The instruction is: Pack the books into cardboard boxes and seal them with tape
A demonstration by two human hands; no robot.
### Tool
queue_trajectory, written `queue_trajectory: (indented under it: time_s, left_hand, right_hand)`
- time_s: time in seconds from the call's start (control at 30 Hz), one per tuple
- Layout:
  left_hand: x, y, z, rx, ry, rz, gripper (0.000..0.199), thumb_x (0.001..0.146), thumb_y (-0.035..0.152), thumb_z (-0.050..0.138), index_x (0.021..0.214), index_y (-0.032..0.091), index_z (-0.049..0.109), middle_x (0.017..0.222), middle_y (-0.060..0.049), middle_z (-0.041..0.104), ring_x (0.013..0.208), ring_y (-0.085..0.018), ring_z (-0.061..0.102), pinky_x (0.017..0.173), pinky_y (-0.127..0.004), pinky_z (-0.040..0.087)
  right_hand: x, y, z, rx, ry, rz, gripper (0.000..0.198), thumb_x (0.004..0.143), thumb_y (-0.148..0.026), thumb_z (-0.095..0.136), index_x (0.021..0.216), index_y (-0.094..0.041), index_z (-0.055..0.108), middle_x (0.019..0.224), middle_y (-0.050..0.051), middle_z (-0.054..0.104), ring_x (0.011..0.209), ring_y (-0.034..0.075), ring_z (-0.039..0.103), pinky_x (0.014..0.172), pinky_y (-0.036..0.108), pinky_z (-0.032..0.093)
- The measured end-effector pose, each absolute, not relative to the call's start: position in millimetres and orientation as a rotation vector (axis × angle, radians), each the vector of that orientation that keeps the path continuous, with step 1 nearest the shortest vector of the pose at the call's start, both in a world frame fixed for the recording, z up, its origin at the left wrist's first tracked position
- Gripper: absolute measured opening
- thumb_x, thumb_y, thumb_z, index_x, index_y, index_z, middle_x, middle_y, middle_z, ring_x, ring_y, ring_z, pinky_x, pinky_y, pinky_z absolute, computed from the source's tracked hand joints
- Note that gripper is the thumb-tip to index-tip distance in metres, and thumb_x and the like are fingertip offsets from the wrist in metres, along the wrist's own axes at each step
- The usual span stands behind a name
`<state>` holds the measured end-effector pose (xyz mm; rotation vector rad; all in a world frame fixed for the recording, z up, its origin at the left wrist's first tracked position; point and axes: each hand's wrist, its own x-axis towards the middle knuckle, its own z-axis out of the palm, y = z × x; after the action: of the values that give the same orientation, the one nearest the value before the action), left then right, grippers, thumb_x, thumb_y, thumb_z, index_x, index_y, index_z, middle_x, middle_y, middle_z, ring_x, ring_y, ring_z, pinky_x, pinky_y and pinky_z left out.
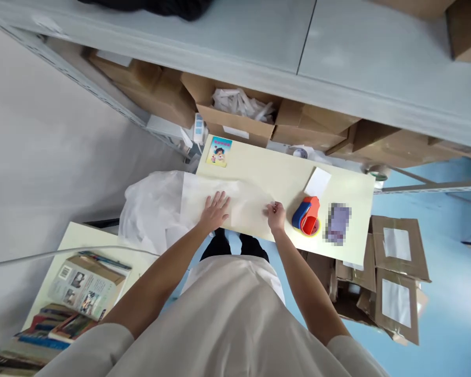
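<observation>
A thin, whitish translucent packing sheet (251,201) lies across the pale table (337,188). Its bunched part (151,204) hangs over the table's left end. My left hand (215,212) is open, palm down with fingers spread, on the sheet. At the sheet's right end, my right hand (275,214) is closed in a pinch on its edge. Just right of that hand stands a red and blue tape dispenser (308,215). A booklet with a cartoon cover (219,152) lies at the table's far left corner.
A white card (317,181) and a blurred-out purple item (337,224) lie on the table's right side. Behind it, cardboard boxes (235,118) stand under a grey shelf (220,36). Books (86,285) are piled at lower left; flattened cartons (396,277) sit at right.
</observation>
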<state>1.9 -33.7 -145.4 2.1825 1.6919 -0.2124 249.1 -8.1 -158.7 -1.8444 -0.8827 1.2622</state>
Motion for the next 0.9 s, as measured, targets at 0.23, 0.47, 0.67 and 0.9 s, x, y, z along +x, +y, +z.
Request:
queue_trajectory:
  time_s: [0.23, 0.47, 0.67, 0.9]
  left_hand:
    - [-5, -24, -164, 2.094, 1.637, -0.278, 0.065, 0.089, 0.033, 0.051, 0.149, 0.015, 0.033, 0.158, -0.019, 0.021, 0.147, -0.037, 0.013, 0.114, -0.060, 0.017]
    - [-12, -16, -157, 2.028, 1.630, -0.145, 0.059, 0.088, 0.036, 0.051, 0.143, 0.017, 0.042, 0.158, -0.020, 0.023, 0.147, -0.038, 0.016, 0.114, -0.059, 0.017]
    - [-21, 25, -152, 1.893, 1.750, 0.302, 0.053, 0.091, 0.042, 0.044, 0.134, 0.011, 0.047, 0.153, -0.023, 0.031, 0.145, -0.034, 0.023, 0.114, -0.054, 0.023]
    - [-71, 109, -175, 1.383, 1.956, 0.720, 0.062, 0.085, 0.052, 0.053, 0.132, 0.012, 0.046, 0.144, -0.023, 0.044, 0.138, -0.034, 0.036, 0.115, -0.050, 0.025]
  right_hand:
    - [258, -28, -160, -1.921, -1.818, 0.835, 0.063, 0.085, -0.024, 0.050, 0.144, -0.010, 0.032, 0.151, 0.024, 0.032, 0.143, 0.031, 0.029, 0.111, 0.050, 0.033]
    - [247, -33, -161, -2.012, -2.199, 0.841, 0.051, 0.087, -0.022, 0.051, 0.137, -0.014, 0.045, 0.151, 0.019, 0.037, 0.144, 0.032, 0.027, 0.112, 0.051, 0.030]
    - [204, 18, -146, -1.880, -1.993, 0.722, 0.044, 0.090, -0.027, 0.047, 0.131, -0.012, 0.050, 0.141, 0.022, 0.047, 0.136, 0.031, 0.039, 0.109, 0.053, 0.036]
    - [112, 107, -156, -1.791, -1.560, 1.147, 0.049, 0.083, -0.031, 0.060, 0.128, -0.015, 0.054, 0.128, 0.019, 0.059, 0.118, 0.029, 0.058, 0.102, 0.047, 0.046]
